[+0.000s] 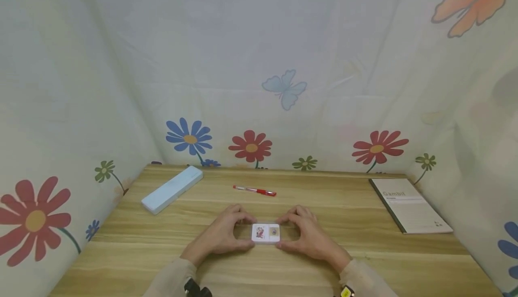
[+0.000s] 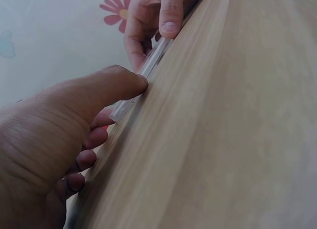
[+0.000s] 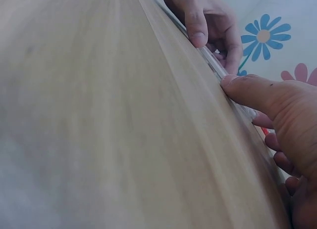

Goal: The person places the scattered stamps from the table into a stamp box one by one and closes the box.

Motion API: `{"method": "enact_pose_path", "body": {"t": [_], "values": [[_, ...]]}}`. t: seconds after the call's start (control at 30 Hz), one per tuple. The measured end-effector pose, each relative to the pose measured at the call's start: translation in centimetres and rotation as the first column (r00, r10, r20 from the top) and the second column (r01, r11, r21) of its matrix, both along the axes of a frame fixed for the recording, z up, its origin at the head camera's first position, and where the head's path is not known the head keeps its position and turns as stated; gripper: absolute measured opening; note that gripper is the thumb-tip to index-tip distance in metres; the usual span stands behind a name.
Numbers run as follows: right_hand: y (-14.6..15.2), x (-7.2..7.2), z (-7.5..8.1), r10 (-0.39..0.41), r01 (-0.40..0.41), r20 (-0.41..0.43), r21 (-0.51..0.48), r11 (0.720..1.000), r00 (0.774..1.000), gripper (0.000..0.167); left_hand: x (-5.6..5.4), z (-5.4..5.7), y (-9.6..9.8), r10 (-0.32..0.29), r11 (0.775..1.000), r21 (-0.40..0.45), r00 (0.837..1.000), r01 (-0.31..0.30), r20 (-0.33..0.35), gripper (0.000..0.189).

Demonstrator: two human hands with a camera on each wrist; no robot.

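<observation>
A small flat clear plastic case of playing cards (image 1: 261,233), with a coloured figure and a gold patch on its white face, lies on the wooden table. At its left end my left hand (image 1: 226,231) pinches it between thumb and fingers. My right hand (image 1: 304,235) grips the right end the same way. In the left wrist view the case (image 2: 157,55) appears edge-on, low against the tabletop, with the left thumb (image 2: 119,83) on its near edge. The right wrist view shows the right thumb (image 3: 247,88) against the same edge.
Beyond the hands lies a red-capped pen (image 1: 255,191). A long light-blue box (image 1: 173,190) sits at the back left. On the right is a notebook (image 1: 409,207) with a dark spine. A flower-printed curtain (image 1: 323,121) surrounds the table (image 1: 283,274) at the back and sides.
</observation>
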State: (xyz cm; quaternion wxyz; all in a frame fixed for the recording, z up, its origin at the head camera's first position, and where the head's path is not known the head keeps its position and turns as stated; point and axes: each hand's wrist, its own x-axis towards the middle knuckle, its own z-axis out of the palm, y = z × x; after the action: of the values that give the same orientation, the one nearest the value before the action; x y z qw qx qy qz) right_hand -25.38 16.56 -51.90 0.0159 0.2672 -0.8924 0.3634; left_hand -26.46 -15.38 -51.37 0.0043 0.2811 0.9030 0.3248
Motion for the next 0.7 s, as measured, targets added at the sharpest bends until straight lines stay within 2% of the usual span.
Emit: {"method": "enact_pose_path", "body": {"t": [0.27, 0.7], "values": [[0.00, 0.10, 0.28, 0.000, 0.000, 0.008, -0.006, 1.000, 1.000, 0.054, -0.15, -0.21, -0.05, 0.005, 1.000, -0.013, 1.000, -0.005, 0.025, 0.054], [-0.05, 0.01, 0.30, 0.009, -0.009, 0.006, 0.009, 1.000, 1.000, 0.057, -0.17, -0.27, -0.11, 0.005, 1.000, -0.019, 0.999, -0.004, 0.044, 0.073]]}}
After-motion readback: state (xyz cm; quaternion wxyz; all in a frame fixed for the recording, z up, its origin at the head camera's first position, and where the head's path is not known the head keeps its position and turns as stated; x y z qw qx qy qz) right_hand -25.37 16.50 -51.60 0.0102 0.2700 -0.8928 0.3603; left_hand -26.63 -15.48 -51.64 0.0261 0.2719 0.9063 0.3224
